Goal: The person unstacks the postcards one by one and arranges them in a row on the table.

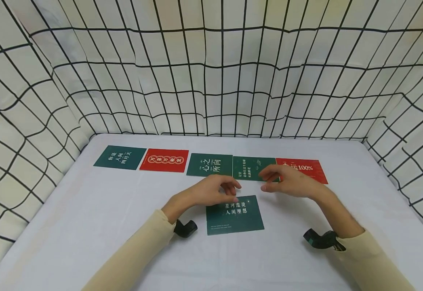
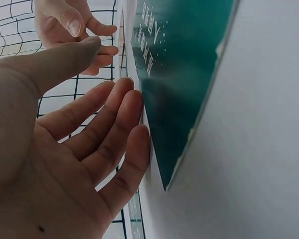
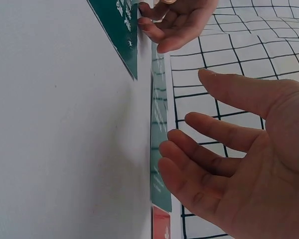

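Note:
A dark green card [image 1: 235, 220] with white lettering lies on the white table, near its middle. My left hand [image 1: 211, 190] is over the card's far left corner, fingers loosely bent with nothing in them. In the left wrist view its fingertips come right by the edge of the green card [image 2: 189, 64]. To the right, my right hand [image 1: 293, 182] hovers with relaxed fingers and an empty palm. It overlaps a green card [image 1: 249, 167] and a red card [image 1: 314, 169] in the head view, hiding part of each.
Along the table's far side runs a row of cards, including a green card [image 1: 120, 157] at the left end, a red card [image 1: 164, 160] and another green card [image 1: 210, 165]. Black netting [image 1: 222, 81] over white cloth encloses the back and sides of the table [image 1: 124, 202].

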Tool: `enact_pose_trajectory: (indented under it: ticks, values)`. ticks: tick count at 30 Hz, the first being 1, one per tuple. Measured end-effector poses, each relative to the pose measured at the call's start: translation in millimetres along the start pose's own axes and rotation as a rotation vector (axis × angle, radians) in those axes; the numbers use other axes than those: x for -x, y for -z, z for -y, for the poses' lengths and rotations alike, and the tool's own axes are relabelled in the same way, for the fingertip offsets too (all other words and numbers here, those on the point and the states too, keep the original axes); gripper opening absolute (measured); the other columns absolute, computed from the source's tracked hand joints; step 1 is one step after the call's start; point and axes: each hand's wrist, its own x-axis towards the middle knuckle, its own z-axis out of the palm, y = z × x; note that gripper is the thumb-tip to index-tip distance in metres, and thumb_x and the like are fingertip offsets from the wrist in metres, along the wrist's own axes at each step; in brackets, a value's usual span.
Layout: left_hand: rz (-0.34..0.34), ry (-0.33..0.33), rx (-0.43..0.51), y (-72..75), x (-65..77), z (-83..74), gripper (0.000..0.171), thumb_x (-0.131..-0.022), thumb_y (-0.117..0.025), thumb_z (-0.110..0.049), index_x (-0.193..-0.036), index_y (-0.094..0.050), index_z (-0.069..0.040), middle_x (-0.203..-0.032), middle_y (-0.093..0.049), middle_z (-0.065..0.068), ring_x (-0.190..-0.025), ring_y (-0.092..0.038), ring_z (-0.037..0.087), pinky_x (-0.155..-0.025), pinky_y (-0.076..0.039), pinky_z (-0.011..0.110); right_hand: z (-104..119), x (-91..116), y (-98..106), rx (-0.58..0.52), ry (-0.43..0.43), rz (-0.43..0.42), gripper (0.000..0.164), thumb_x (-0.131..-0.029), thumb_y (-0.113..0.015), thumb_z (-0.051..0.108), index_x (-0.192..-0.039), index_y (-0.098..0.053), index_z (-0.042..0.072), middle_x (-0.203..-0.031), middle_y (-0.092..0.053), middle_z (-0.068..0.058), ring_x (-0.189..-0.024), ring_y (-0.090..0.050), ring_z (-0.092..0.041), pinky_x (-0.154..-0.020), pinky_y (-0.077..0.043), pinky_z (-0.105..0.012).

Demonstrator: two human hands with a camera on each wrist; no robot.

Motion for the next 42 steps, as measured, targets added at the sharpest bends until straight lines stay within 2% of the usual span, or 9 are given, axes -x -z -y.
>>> enact_pose_trajectory:
  ticks: [6,10,16,23,31,36,42]
  values:
    - [0.005,0.01,-0.019,1.1,4.0,2.2,0.043,-0.094,-0.079,-0.028,-0.132,-0.068,-0.012,-0.105,-0.072,-0.003,-0.098,-0.064,0.009,-0.091,-0.054,0.026,5.4,-0.2,-5.1,-0.026,0.016,0.019,0.054,-0.09,-0.081,0.03,-0.134,-0.065,0.004,-0.128,-0.067,-0.014,-0.116,-0.063,-0.027,-0.095,-0.061,-0.042]
    - [0.013,0.021,-0.029,2.7,8.5,1.7,0.045,-0.093,-0.08,-0.028,-0.133,-0.068,-0.012,-0.106,-0.072,-0.003,-0.098,-0.064,0.009,-0.09,-0.053,0.024,9.4,0.3,-9.1,-0.039,0.026,0.047,0.057,-0.088,-0.083,0.033,-0.135,-0.064,0.006,-0.129,-0.067,-0.013,-0.119,-0.062,-0.028,-0.097,-0.06,-0.043]
    - [0.028,0.026,-0.052,5.4,13.8,1.5,0.049,-0.09,-0.082,-0.029,-0.134,-0.067,-0.012,-0.11,-0.072,-0.002,-0.102,-0.064,0.011,-0.092,-0.053,0.026,18.7,1.6,-16.6,-0.021,0.016,0.081,0.066,-0.08,-0.089,0.036,-0.137,-0.064,0.013,-0.13,-0.065,-0.009,-0.12,-0.06,-0.026,-0.095,-0.061,-0.04]
    - [0.035,0.02,-0.09,8.0,19.5,3.8,0.055,-0.087,-0.085,-0.03,-0.135,-0.067,-0.012,-0.115,-0.072,0.0,-0.106,-0.064,0.012,-0.098,-0.054,0.029,29.7,3.6,-25.3,0.008,0.003,0.124,0.075,-0.073,-0.094,0.037,-0.138,-0.063,0.016,-0.133,-0.063,-0.006,-0.124,-0.058,-0.025,-0.1,-0.059,-0.045]
    - [0.038,0.011,-0.124,7.4,28.0,6.4,0.063,-0.084,-0.088,-0.033,-0.138,-0.064,-0.012,-0.121,-0.069,0.0,-0.113,-0.063,0.016,-0.106,-0.053,0.038,37.5,4.6,-39.3,0.099,0.045,0.149,0.075,-0.074,-0.094,0.038,-0.139,-0.063,0.017,-0.13,-0.062,-0.003,-0.121,-0.057,-0.021,-0.097,-0.06,-0.04]
    - [0.048,0.003,-0.147,6.5,32.7,7.8,0.067,-0.081,-0.09,-0.035,-0.138,-0.064,-0.011,-0.12,-0.066,0.0,-0.114,-0.063,0.016,-0.106,-0.053,0.039,42.1,6.5,-45.4,0.156,0.052,0.154,0.08,-0.071,-0.096,0.04,-0.14,-0.062,0.019,-0.134,-0.059,-0.003,-0.126,-0.053,-0.022,-0.1,-0.06,-0.043]
    - [0.06,0.001,-0.162,5.6,34.3,9.5,0.068,-0.081,-0.09,-0.034,-0.139,-0.064,-0.011,-0.122,-0.064,0.001,-0.115,-0.062,0.017,-0.105,-0.054,0.038,46.3,8.0,-50.8,0.217,0.055,0.146,0.086,-0.066,-0.098,0.041,-0.141,-0.061,0.02,-0.132,-0.056,-0.002,-0.128,-0.05,-0.022,-0.099,-0.061,-0.041]
